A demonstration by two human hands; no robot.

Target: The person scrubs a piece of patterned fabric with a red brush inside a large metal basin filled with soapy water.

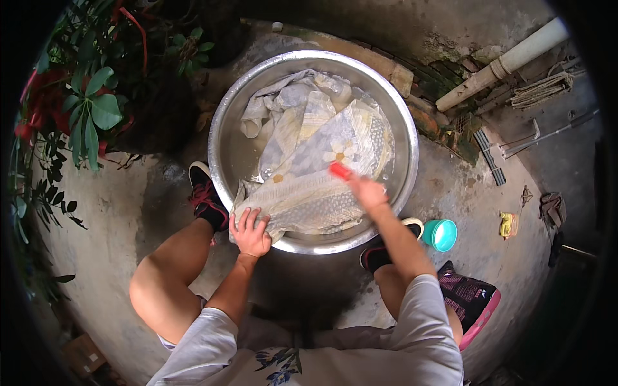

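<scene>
A large round metal basin (218, 140) stands on the floor between my feet, with shallow water in it. Wet patterned cloth (309, 140), grey and yellowish with flowers and dots, fills most of the basin and reaches its near left rim. At that rim my left hand (251, 234) grips the cloth's edge, thumb to the right and fingers over the fabric. My right hand (368, 193) is closed around a red brush (341, 171), somewhat blurred, over the middle right of the cloth. Whether its underside touches the fabric cannot be told.
A turquoise plastic tub (440, 235) stands by my right foot, with a black and pink bag (466, 299) nearer me. Leafy potted plants (96, 106) crowd the left. Low bricks (400, 79) edge the wall behind the basin; a squeeze mop (490, 157) lies at right.
</scene>
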